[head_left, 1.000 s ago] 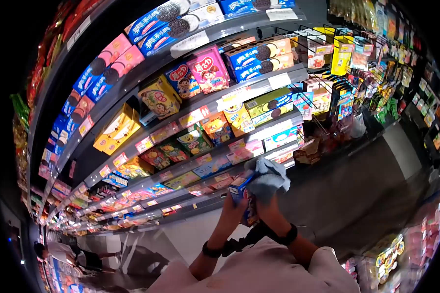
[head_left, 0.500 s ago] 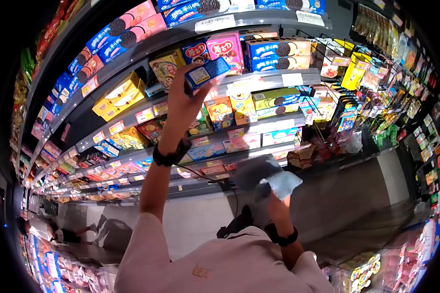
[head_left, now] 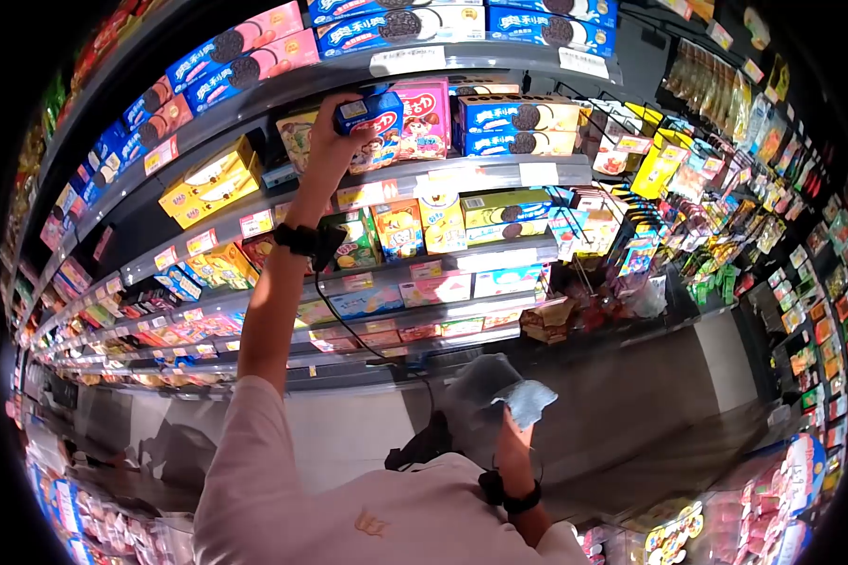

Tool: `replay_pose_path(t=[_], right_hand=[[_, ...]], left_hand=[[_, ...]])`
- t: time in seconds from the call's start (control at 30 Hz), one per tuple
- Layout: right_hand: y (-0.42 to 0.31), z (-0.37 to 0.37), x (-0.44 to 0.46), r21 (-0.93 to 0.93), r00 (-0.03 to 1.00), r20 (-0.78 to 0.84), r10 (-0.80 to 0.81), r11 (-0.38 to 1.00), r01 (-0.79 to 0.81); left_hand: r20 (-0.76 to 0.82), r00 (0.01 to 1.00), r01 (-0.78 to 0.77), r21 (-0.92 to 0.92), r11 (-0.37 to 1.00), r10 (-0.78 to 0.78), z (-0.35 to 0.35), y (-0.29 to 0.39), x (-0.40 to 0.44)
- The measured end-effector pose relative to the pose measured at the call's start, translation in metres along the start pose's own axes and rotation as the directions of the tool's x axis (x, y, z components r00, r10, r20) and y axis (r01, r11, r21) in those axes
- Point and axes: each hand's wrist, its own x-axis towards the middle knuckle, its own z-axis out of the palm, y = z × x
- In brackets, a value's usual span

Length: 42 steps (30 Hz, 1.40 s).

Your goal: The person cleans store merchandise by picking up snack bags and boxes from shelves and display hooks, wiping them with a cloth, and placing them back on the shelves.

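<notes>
My left hand [head_left: 333, 137] is raised to the shelf and closed around a small blue snack box [head_left: 377, 130] with a cartoon figure on its front. The box is upright, its front facing out, between a yellow-green box [head_left: 297, 137] and a pink box [head_left: 424, 118]. Whether its base rests on the shelf, I cannot tell. Lower down, over the aisle, my right hand [head_left: 515, 436] grips a crumpled grey-blue cloth [head_left: 531, 399]. Both wrists wear black bands, and a cable hangs from the left one.
Blue cookie boxes [head_left: 405, 26] line the upper shelf, with more [head_left: 518, 127] to the right of the pink box. A yellow box [head_left: 212, 184] lies to the left. Hanging packets [head_left: 660, 165] stick out on hooks at the right. The aisle floor [head_left: 622, 395] lies below.
My left hand has brought the blue snack box from a tilted position in front of the shelf to upright among the boxes. My right hand still holds the cloth. The view has shifted slightly.
</notes>
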Motion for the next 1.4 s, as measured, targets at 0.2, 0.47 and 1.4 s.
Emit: replay_pose_path(t=[0.2,0.47,1.4], right_hand=[[-0.011,0.011,-0.016,-0.456,0.98,0.186,-0.066,0.878,0.146],[-0.004,0.036,-0.012,-0.131,0.929,0.369,0.023,0.991,0.027],[0.062,0.035,0.011,-0.743,0.81,0.491,0.319,0.639,0.199]], left_hand=[[0.068,0.949,-0.283,0.61,0.74,0.307,-0.006,0.019,-0.001],[0.199,0.953,-0.304,0.674,0.673,0.231,-0.022,0.006,0.005],[0.273,0.782,0.335,0.574,0.747,-0.56,0.04,0.103,-0.376]])
